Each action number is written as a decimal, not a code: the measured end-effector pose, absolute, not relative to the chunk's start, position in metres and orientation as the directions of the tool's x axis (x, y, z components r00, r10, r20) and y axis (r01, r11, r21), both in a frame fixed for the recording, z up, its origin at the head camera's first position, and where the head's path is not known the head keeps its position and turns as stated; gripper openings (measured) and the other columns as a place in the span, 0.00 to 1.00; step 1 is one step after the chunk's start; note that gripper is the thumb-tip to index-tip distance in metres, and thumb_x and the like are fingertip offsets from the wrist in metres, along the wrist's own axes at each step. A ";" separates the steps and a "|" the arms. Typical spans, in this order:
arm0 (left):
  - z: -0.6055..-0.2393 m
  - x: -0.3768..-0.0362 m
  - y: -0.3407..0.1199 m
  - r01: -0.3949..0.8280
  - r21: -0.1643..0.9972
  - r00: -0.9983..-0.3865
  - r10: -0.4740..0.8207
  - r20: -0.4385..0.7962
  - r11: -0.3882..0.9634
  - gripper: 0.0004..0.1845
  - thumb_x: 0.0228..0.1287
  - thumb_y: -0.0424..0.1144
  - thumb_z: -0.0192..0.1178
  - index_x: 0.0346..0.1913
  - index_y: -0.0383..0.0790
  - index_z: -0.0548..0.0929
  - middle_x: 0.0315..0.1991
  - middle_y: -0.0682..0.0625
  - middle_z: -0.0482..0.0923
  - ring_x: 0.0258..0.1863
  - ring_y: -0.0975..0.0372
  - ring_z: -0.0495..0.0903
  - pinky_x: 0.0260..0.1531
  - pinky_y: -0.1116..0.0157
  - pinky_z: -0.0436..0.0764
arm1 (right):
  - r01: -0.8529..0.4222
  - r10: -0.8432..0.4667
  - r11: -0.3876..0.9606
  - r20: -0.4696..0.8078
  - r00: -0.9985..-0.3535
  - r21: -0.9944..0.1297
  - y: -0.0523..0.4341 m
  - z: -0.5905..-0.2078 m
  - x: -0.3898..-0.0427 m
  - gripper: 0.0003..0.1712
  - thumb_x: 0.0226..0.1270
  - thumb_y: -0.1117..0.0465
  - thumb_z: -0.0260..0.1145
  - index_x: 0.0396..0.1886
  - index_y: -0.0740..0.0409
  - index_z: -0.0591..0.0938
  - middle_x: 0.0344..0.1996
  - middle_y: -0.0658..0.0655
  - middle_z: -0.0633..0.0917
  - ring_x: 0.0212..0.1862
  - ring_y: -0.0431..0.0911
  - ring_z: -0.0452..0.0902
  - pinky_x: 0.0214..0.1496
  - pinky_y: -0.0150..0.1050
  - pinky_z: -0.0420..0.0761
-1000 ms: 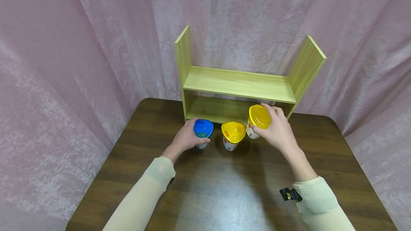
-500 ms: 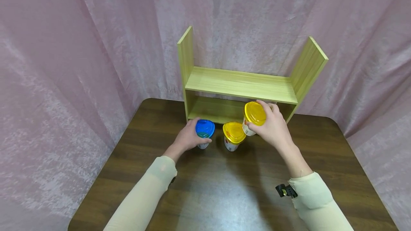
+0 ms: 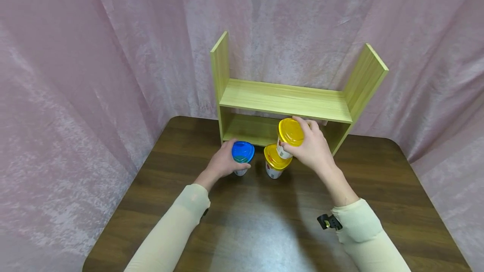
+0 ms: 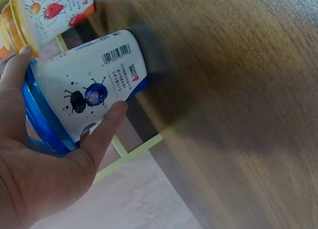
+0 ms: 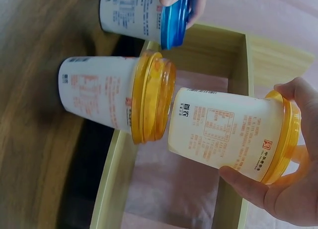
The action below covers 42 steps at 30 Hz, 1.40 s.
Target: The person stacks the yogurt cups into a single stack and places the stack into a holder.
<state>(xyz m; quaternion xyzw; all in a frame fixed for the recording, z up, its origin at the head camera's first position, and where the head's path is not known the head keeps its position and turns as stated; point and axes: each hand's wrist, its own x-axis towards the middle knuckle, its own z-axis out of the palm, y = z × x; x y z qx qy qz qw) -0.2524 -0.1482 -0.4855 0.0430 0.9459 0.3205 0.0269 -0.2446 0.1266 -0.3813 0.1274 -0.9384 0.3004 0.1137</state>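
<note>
My left hand (image 3: 222,162) grips a white cup with a blue lid (image 3: 243,151), which stands on the table; the left wrist view shows blue fruit drawings and a barcode on this blue-lidded cup (image 4: 99,85). Beside it on the right stands a yellow-lidded cup (image 3: 275,162) that no hand touches. With my right hand (image 3: 313,148) I hold a second yellow-lidded cup (image 3: 290,132) by its lid and side. In the right wrist view this held cup (image 5: 223,132) hangs just above the standing cup's lid (image 5: 154,100); whether they touch I cannot tell.
Behind the cups stands a light wooden shelf (image 3: 283,98) with two levels and upright side panels. It sits towards the back of the brown wooden table (image 3: 261,226). A pink curtain (image 3: 287,20) hangs behind and around the table.
My right hand has carried its yellow-lidded cup leftward and slightly up in the view, from beside the standing yellow-lidded cup to over it. My left hand keeps its grip on the blue-lidded cup.
</note>
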 end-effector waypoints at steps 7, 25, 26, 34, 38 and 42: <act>-0.488 -0.252 -0.147 0.050 0.616 -0.996 0.086 -0.029 0.786 0.56 0.38 0.65 0.72 0.71 0.51 0.56 0.64 0.47 0.63 0.55 0.51 0.71 0.52 0.50 0.75 | -0.325 -0.198 0.776 0.279 -0.940 -0.541 0.112 -0.383 -0.243 0.49 0.47 0.42 0.73 0.69 0.43 0.64 0.58 0.62 0.68 0.48 0.57 0.72 0.42 0.52 0.80; -0.485 -0.251 -0.147 0.040 0.617 -0.996 0.084 -0.042 0.786 0.57 0.38 0.66 0.72 0.71 0.52 0.55 0.63 0.47 0.64 0.54 0.51 0.71 0.50 0.50 0.76 | -0.369 -0.252 0.766 0.282 -0.926 -0.527 0.081 -0.384 -0.245 0.48 0.48 0.41 0.73 0.69 0.42 0.65 0.56 0.63 0.69 0.46 0.56 0.71 0.41 0.52 0.79; -0.485 -0.252 -0.147 0.040 0.616 -0.996 0.084 -0.041 0.786 0.57 0.38 0.66 0.72 0.71 0.52 0.55 0.62 0.47 0.65 0.54 0.51 0.72 0.50 0.50 0.77 | -0.372 -0.256 0.765 0.281 -0.925 -0.527 0.079 -0.384 -0.245 0.48 0.48 0.41 0.73 0.69 0.42 0.65 0.56 0.62 0.69 0.46 0.56 0.71 0.41 0.52 0.79; -0.486 -0.252 -0.147 0.037 0.625 -0.996 0.081 -0.042 0.780 0.55 0.39 0.61 0.74 0.70 0.52 0.56 0.59 0.47 0.66 0.51 0.52 0.73 0.48 0.50 0.78 | -0.380 -0.268 0.756 0.278 -0.923 -0.532 0.064 -0.384 -0.247 0.48 0.48 0.39 0.72 0.69 0.42 0.65 0.55 0.61 0.69 0.44 0.54 0.70 0.38 0.49 0.79; -0.486 -0.252 -0.147 0.039 0.629 -0.996 0.082 -0.040 0.776 0.54 0.40 0.60 0.74 0.70 0.52 0.56 0.59 0.47 0.66 0.50 0.52 0.73 0.49 0.50 0.77 | -0.400 -0.291 0.750 0.279 -0.915 -0.527 0.055 -0.384 -0.249 0.48 0.48 0.38 0.72 0.69 0.41 0.65 0.56 0.61 0.69 0.45 0.54 0.71 0.39 0.48 0.79; -0.485 -0.251 -0.147 0.045 0.631 -0.996 0.085 -0.033 0.775 0.54 0.40 0.61 0.74 0.69 0.51 0.57 0.60 0.47 0.66 0.51 0.52 0.73 0.50 0.50 0.76 | -0.409 -0.309 0.749 0.272 -0.912 -0.521 0.048 -0.384 -0.249 0.48 0.48 0.38 0.72 0.69 0.42 0.65 0.57 0.61 0.69 0.46 0.54 0.70 0.40 0.48 0.78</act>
